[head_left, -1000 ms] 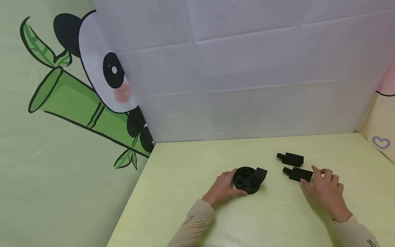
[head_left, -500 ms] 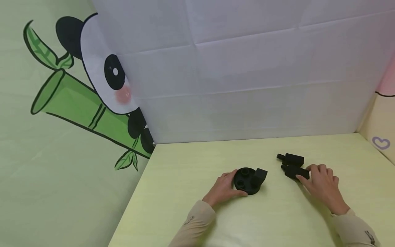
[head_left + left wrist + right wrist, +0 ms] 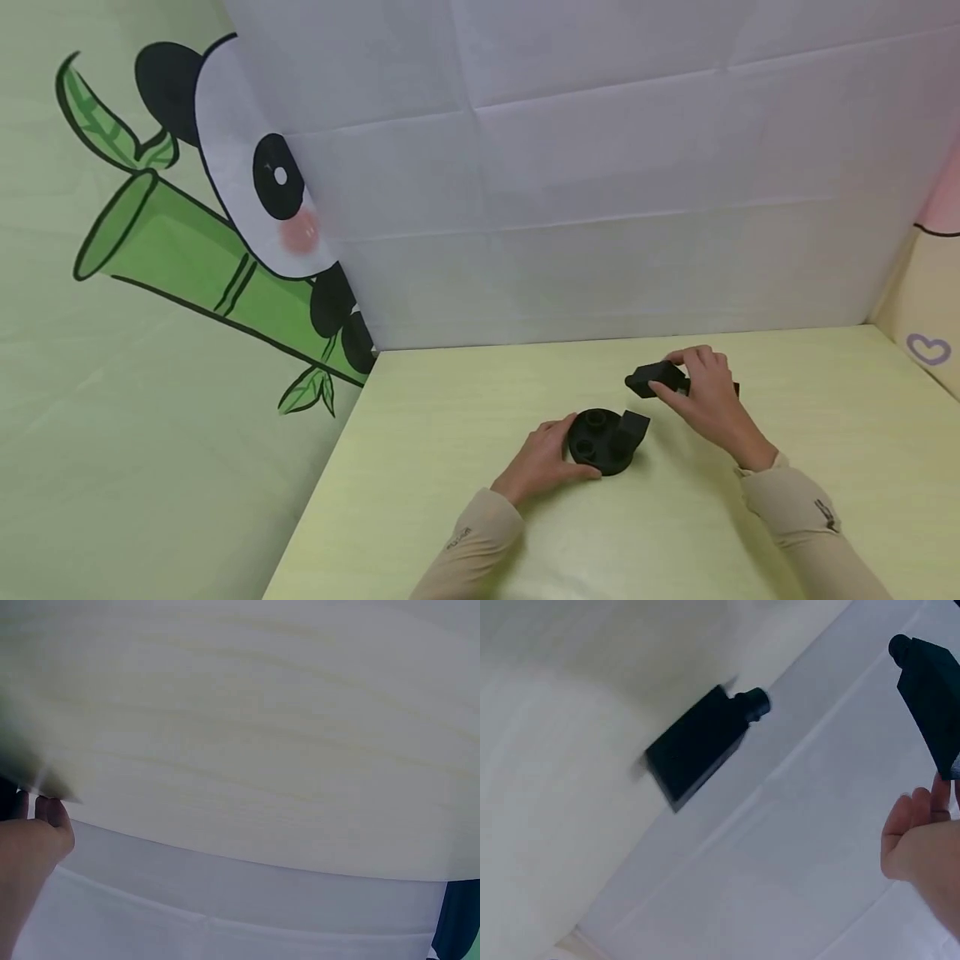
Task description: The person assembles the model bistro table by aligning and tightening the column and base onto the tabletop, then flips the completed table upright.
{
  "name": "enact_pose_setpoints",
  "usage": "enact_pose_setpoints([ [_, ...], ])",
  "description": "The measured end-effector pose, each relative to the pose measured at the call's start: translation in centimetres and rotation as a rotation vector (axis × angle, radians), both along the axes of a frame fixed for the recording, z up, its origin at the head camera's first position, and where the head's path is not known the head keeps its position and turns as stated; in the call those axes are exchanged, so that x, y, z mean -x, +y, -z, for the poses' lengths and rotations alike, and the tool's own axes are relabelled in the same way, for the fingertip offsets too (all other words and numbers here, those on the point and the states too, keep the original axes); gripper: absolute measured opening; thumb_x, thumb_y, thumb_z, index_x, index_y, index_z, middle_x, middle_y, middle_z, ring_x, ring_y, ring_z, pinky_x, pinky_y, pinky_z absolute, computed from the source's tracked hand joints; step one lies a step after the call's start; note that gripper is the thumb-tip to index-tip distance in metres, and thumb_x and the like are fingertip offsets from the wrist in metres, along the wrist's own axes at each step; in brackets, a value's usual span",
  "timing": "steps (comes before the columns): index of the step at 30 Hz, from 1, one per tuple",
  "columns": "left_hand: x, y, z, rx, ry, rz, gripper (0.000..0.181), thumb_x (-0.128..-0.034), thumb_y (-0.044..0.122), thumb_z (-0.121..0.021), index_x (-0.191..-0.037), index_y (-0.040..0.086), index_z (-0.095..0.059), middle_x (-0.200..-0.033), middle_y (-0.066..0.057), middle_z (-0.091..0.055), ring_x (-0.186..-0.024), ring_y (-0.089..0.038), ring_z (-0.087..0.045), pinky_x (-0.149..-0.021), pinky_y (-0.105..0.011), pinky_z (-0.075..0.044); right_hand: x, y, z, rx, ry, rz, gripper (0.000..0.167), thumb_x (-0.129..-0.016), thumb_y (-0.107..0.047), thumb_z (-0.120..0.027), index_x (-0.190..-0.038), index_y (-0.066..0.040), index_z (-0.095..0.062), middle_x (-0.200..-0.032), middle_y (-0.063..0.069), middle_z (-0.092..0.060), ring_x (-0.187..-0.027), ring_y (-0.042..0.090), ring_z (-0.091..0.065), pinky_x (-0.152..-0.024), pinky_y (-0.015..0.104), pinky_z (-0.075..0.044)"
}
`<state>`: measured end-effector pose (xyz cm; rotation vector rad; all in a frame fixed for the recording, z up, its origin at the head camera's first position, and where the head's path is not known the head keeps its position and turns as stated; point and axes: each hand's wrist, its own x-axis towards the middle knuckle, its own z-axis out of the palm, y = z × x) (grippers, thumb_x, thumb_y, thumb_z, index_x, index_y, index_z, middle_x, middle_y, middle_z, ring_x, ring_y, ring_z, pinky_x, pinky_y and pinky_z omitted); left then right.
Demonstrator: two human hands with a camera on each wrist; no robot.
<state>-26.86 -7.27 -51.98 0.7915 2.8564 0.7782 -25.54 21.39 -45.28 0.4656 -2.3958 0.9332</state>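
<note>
Yellow tabletop (image 3: 420, 417): our left hand (image 3: 542, 460) clasps the socketed black disc (image 3: 602, 438), best held still; right hand (image 3: 707, 400) pinches a knobbed block (image 3: 654, 377).

Black block (image 3: 654, 380) seems raised near round black base (image 3: 604, 442).

The left forearm (image 3: 480, 533), sleeved, slants forward and to the right from the lower edge of the head view. The left hand (image 3: 542, 460) makes a C shape, its fingers curved forward and its thumb (image 3: 581, 471) pointing right. The sleeved right forearm (image 3: 810, 525) slants forward and to the left. The right hand (image 3: 703, 400) reaches farther ahead than the left, raised, with thumb and fingers in a pinch grip. In the right wrist view its fingertips point upward.
</note>
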Motion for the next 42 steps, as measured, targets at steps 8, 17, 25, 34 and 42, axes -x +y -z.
enact_pose_setpoints([
  [8,0.0,-0.1,-0.1,-0.005,-0.019,-0.002,0.098,-0.0819,0.058,-0.084,-0.158,0.012,-0.043,-0.148,-0.007,-0.056,-0.138,-0.027,-0.048,-0.111,-0.044,-0.041,1.2,-3.5,-1.3,-0.061,-0.126,-0.077,0.035,-0.092,-0.019,-0.078,-0.113,0.005,-0.062,-0.113,0.021,-0.056,-0.11,0.046,-0.044,-0.091,0.062,-0.038],
  [17,0.1,-0.1,-0.1,-0.003,-0.007,0.01,0.095,-0.0826,0.057,-0.083,-0.158,0.015,-0.044,-0.146,-0.004,-0.057,-0.137,-0.027,-0.048,-0.111,-0.044,-0.041,2.1,-5.4,-0.7,-0.147,-0.264,-0.029,0.031,-0.09,-0.028,-0.077,-0.101,-0.002,-0.064,-0.104,0.016,-0.057,-0.103,0.042,-0.045,-0.087,0.06,-0.039],
  [25,0.3,0.0,0.0,0.004,-0.011,0.017,0.095,-0.0835,0.059,-0.082,-0.158,0.014,-0.043,-0.148,-0.004,-0.056,-0.137,-0.027,-0.048,-0.112,-0.044,-0.04,2.5,-6.9,-0.3,-0.188,-0.259,0.018,0.035,-0.095,-0.035,-0.073,-0.106,-0.003,-0.066,-0.106,0.016,-0.059,-0.107,0.044,-0.047,-0.091,0.064,-0.036],
  [34,0.0,-0.1,0.0,0.007,-0.012,0.01,0.097,-0.0827,0.061,-0.081,-0.158,0.013,-0.043,-0.15,-0.003,-0.055,-0.138,-0.027,-0.048,-0.112,-0.047,-0.04,2.4,-8.7,0.0,-0.231,-0.24,0.107,0.045,-0.096,-0.041,-0.071,-0.111,0.001,-0.064,-0.109,0.022,-0.059,-0.112,0.049,-0.046,-0.092,0.066,-0.036],
  [42,-0.1,0.0,-0.2,0.007,-0.013,0.006,0.097,-0.0836,0.059,-0.081,-0.159,0.013,-0.042,-0.15,-0.003,-0.055,-0.138,-0.027,-0.047,-0.112,-0.046,-0.041,2.2,-8.6,0.2,-0.253,-0.228,0.177,0.051,-0.095,-0.048,-0.07,-0.109,0.0,-0.063,-0.108,0.021,-0.061,-0.109,0.046,-0.048,-0.087,0.061,-0.036],
])
